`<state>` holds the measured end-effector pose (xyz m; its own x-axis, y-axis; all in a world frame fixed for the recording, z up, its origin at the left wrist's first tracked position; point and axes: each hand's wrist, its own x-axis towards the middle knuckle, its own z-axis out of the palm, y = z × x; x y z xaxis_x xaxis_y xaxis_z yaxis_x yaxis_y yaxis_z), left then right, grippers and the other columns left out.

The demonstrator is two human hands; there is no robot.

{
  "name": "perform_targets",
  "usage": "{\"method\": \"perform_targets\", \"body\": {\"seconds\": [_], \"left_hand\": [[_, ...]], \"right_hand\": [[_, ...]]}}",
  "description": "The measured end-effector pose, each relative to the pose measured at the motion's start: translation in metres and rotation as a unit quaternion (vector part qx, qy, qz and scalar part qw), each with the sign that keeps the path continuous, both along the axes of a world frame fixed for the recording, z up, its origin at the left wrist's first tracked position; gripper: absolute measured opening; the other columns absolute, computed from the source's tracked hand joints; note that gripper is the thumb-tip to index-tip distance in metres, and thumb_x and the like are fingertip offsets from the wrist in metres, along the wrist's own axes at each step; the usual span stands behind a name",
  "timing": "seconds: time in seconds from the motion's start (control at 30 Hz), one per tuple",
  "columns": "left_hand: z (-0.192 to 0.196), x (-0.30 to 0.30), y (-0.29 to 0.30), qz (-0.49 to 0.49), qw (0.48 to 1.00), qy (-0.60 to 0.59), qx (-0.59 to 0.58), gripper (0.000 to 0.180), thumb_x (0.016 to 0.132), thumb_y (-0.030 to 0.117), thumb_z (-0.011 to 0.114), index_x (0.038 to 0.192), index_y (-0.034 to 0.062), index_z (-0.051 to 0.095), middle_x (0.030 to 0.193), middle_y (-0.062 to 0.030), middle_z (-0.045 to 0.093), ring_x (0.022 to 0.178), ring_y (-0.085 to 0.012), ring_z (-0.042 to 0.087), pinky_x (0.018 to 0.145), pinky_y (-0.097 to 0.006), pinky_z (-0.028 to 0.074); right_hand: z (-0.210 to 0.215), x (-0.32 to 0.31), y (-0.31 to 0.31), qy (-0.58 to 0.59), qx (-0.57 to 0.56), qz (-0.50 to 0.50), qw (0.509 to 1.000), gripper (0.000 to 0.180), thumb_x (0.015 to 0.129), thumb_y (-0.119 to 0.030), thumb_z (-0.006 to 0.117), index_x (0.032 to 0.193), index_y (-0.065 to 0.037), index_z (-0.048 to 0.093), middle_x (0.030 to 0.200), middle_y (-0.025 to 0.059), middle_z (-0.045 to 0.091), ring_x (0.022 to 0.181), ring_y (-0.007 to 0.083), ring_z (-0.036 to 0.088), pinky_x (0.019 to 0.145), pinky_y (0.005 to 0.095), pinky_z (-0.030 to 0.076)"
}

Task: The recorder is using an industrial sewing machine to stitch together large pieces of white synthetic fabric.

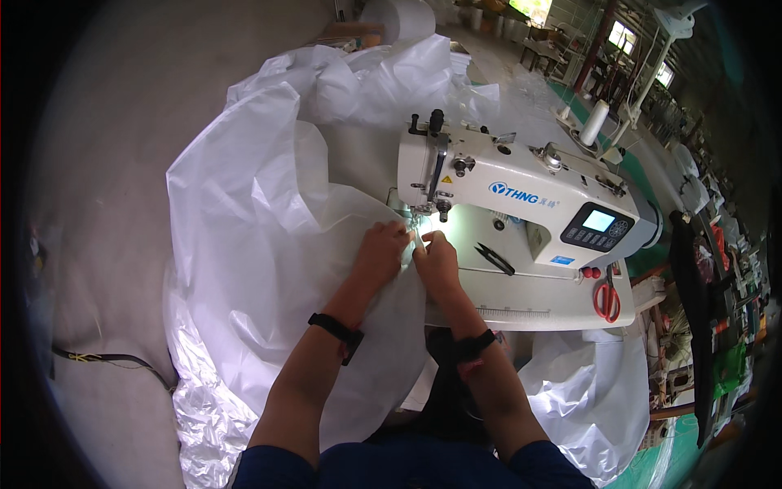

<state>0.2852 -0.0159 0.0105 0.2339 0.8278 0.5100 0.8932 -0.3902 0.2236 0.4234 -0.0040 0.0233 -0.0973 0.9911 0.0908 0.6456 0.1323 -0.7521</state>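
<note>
A large white plastic sheet [252, 204] spreads over the left side of the sewing machine's table and hangs down in folds. My left hand [381, 253] is closed on the sheet's edge, just left of the needle area. Close beside it, my right hand [437, 262] pinches the same edge with thumb and fingers. Both hands are right in front of the presser foot [416, 222] of the white sewing machine [505, 179], whose lamp lights the spot. The exact fold between my fingertips is too small to make out.
Black thread snips [494, 258] lie on the machine bed, and red-handled scissors [607, 300] sit at its right edge. A thread cone [595, 122] stands behind the machine. More white sheeting [590, 391] hangs below the table at right. A black cable [114, 357] crosses the floor at left.
</note>
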Motion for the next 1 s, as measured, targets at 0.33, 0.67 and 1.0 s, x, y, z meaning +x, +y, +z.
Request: {"method": "perform_targets", "body": {"seconds": [0.33,0.67,1.0], "left_hand": [[-0.013,-0.010,0.002,0.019,0.999,-0.032,0.002,0.031,0.074,0.011,0.056,0.101,0.0206,0.065,0.094,-0.0017,0.055,0.086,-0.0224,0.052,0.072,-0.036,0.042],[0.004,0.006,-0.004,0.080,0.995,0.033,0.048,0.019,0.075,0.016,0.058,0.092,0.0160,0.068,0.088,-0.0013,0.055,0.083,-0.0205,0.053,0.071,-0.035,0.043],[0.003,0.010,0.003,0.069,0.993,0.070,0.060,0.018,0.076,0.015,0.058,0.090,0.0149,0.068,0.090,-0.0039,0.057,0.082,-0.0238,0.054,0.069,-0.036,0.046]], "right_hand": [[-0.003,-0.009,-0.014,-0.191,0.114,0.096,0.970,0.028,0.080,-0.015,0.050,0.104,-0.004,0.057,0.088,0.0160,0.059,0.072,0.0331,0.062,0.065,0.0431,0.049],[-0.003,-0.012,-0.021,-0.208,0.110,0.064,0.970,0.040,0.079,-0.014,0.051,0.119,-0.007,0.053,0.088,0.0137,0.059,0.072,0.0304,0.062,0.064,0.0413,0.050],[0.006,-0.004,-0.021,-0.213,0.074,0.084,0.971,0.037,0.079,-0.014,0.050,0.115,-0.003,0.052,0.090,0.0159,0.060,0.074,0.0323,0.063,0.066,0.0416,0.050]]}}
